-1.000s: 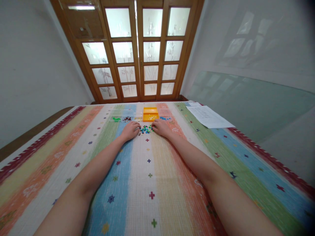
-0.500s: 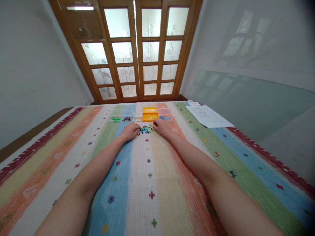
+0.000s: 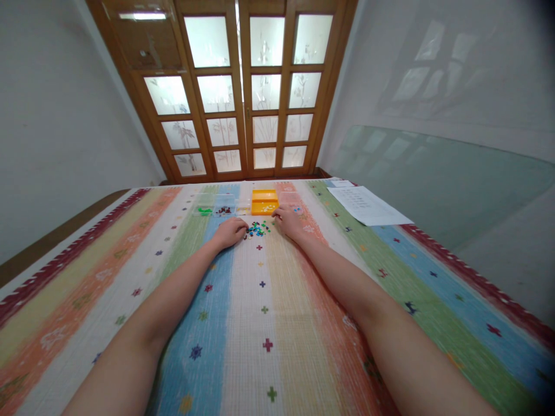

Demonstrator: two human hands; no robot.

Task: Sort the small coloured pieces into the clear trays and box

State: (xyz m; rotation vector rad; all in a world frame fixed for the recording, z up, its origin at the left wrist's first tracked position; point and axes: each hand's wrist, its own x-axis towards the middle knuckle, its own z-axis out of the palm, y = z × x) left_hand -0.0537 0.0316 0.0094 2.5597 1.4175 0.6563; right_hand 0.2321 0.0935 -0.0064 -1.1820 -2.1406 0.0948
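Observation:
A small mixed pile of blue, green and dark beads [image 3: 259, 229] lies on the striped tablecloth between my hands. My left hand [image 3: 230, 232] rests at the pile's left edge with its fingers curled together; whatever they hold, if anything, is hidden. My right hand [image 3: 289, 223] is at the front right corner of a yellow box [image 3: 265, 193], fingers bent and tips close together, too small to show what is in them. White pieces [image 3: 269, 207] lie in the box's front part. Behind my right hand a clear box with blue pieces [image 3: 297, 209] is partly covered.
Left of the yellow box stand clear compartments with green pieces [image 3: 204, 211], dark red pieces [image 3: 224, 210] and pale yellowish ones [image 3: 243, 209]. A printed sheet of paper [image 3: 368, 205] lies at the right. Beyond the table is a wooden door with glass panes [image 3: 266, 91].
My right hand has shifted slightly right and away from me, from the pile's edge toward the boxes, covering more of the blue pieces. My left hand has hardly moved.

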